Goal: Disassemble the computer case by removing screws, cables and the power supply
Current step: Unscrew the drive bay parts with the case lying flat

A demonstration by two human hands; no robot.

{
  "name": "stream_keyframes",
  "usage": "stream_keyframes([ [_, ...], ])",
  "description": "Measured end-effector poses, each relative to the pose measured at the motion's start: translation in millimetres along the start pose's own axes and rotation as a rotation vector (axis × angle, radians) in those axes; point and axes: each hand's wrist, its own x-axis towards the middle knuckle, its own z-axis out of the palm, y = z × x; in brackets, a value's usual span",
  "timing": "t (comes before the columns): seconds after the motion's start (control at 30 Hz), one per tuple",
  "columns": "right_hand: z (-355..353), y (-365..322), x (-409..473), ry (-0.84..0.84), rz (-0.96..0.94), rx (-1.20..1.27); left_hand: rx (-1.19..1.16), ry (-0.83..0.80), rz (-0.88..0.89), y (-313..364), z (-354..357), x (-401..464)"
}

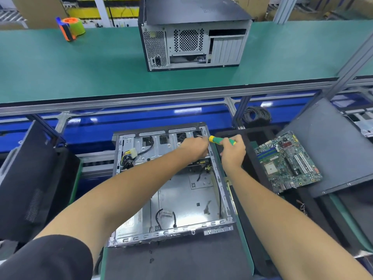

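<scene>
At the open computer case's [181, 190] far right corner, the right hand [232, 152] grips a green-and-yellow screwdriver [222, 140]; the left hand's [194, 147] grip cannot be told.

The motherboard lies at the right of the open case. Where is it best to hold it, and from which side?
Probably grip the motherboard by its bare near-left edge, thumb and fingers on the rim, coming from the open case side. It lies flat, face crowded with slots and chips.
</scene>
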Motion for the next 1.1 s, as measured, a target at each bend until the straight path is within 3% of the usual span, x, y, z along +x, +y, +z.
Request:
stream_keyframes([
  [0.23,4,25,-16,0.046,-0.010,0.027,0.036,-0.016,0.054,-1,-5,-4],
  [0.47,9,27,-21,0.037,-0.200,-0.261,-0.152,-0.087,0.068,-16,-1,-10],
  [0.8,8,30,-21,0.043,-0.262,-0.321,-0.253,-0.090,-0.001,-31,0,-9],
  [0.9,8,30,-21,0.043,-0.301,-0.359,-0.508,-0.002,-0.136,-35,0,-7],
  [1.0,7,30,-22,0.051,-0.321,-0.365,-1.055,0.049,-0.320,-39,0,-10],
  [1.1,6,29,-23,0.053,-0.330,-0.349,-1.612,-0.032,-0.471,-40,3,-17],
])
